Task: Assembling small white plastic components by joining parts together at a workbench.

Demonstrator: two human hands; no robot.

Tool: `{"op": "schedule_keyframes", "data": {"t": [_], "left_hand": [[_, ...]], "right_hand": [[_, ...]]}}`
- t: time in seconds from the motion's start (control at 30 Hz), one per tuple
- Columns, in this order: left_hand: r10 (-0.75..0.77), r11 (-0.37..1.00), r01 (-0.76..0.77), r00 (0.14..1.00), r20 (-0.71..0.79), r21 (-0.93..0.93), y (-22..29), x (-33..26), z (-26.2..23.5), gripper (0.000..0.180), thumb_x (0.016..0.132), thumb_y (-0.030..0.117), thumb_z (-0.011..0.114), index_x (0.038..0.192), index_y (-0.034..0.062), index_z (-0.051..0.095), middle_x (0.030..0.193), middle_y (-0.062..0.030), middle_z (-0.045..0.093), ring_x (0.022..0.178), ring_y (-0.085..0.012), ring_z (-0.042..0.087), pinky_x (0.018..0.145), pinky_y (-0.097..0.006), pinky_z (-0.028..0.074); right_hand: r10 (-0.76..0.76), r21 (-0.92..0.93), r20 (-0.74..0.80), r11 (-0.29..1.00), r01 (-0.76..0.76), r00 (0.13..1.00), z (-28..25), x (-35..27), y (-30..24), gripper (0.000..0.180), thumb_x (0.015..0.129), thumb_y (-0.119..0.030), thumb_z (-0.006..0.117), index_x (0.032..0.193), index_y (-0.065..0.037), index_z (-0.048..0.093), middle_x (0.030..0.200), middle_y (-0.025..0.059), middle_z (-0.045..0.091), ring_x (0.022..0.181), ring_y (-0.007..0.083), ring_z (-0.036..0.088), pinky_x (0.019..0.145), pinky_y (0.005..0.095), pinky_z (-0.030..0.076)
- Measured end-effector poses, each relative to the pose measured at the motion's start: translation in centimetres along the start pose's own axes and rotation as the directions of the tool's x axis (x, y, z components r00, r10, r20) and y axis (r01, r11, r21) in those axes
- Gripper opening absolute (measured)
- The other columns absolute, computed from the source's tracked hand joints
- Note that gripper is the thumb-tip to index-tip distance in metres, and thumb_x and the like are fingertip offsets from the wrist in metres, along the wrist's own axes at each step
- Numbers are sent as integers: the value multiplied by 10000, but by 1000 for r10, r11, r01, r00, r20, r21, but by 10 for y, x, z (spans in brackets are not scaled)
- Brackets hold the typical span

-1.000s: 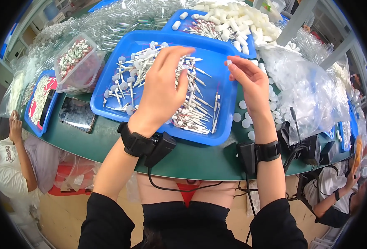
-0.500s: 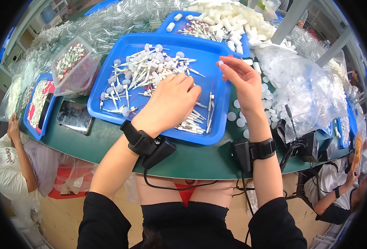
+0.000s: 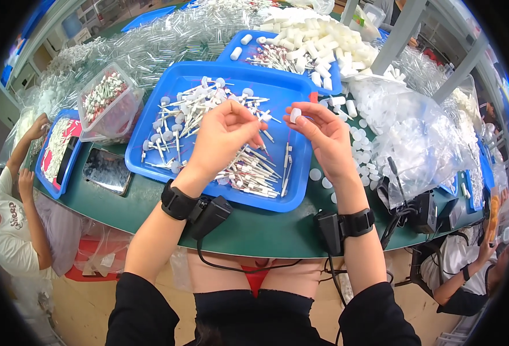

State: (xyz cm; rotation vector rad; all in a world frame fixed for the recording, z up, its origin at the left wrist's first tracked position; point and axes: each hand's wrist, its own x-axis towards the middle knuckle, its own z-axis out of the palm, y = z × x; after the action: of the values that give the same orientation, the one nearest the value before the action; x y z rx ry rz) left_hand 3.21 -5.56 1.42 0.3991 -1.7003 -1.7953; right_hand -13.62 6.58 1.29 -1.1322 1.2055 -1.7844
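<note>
My left hand is above the middle of the blue tray, thumb and fingers pinched on a thin white stick-like part, mostly hidden by the fingers. Over the tray's right edge, my right hand holds a small translucent white disc between thumb and fingers. The disc and the stick part are a short gap apart. In the tray lies a heap of white sticks with round pale caps. Nearer me in it, bare white sticks with reddish wires form another pile.
Loose discs and a clear plastic bag lie right of the tray. Behind are white foam-like cylinders and clear tubes. A plastic box and a phone are left. Co-workers sit at both sides.
My left hand has lifted from the stick pile with a stick part pinched in it. My right hand has moved slightly left and nearer me, its disc now turned more into view.
</note>
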Motion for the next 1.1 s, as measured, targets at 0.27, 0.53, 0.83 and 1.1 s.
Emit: {"op": "schedule_keyframes", "data": {"t": [0.27, 0.53, 0.83, 1.1], "left_hand": [[-205, 919, 320, 887, 415, -230, 6, -5, 6, 194, 858, 10, 414, 1048, 33, 443, 801, -33, 504, 804, -225, 677, 684, -308, 561], [-106, 994, 97, 955, 276, 47, 14, -10, 6, 157, 937, 207, 446, 884, 69, 499, 687, -1, 448, 547, -87, 355, 506, -230, 312], [444, 420, -421, 868, 223, 804, 14, -18, 19, 46, 903, 104, 565, 920, 66, 585, 759, -97, 645, 625, -281, 623, 510, -340, 448], [477, 355, -449, 841, 254, 820, 9, -16, 17, 78, 868, 94, 605, 941, 72, 620, 829, -91, 669, 668, -271, 641, 549, -344, 487]], "right_hand": [[-11, 12, 20, 1000, 11, 1000, 5, -3, -2, 294, 860, -79, 665, 1132, 13, 603, 1080, 99, 647, 979, 163, 621, 873, 288, 484], [57, 98, 106, 993, -68, 993, 5, -7, -4, 323, 867, -95, 659, 1162, 19, 598, 1078, 105, 653, 973, 166, 622, 879, 304, 487], [69, 95, 106, 992, -79, 992, 8, -9, -6, 311, 859, -89, 667, 1144, 19, 610, 1059, 110, 665, 972, 163, 630, 887, 286, 483], [64, 3, 107, 998, -65, 992, 11, -10, -9, 290, 842, -66, 684, 1116, 13, 628, 1061, 108, 662, 1003, 160, 623, 890, 275, 488]]}}
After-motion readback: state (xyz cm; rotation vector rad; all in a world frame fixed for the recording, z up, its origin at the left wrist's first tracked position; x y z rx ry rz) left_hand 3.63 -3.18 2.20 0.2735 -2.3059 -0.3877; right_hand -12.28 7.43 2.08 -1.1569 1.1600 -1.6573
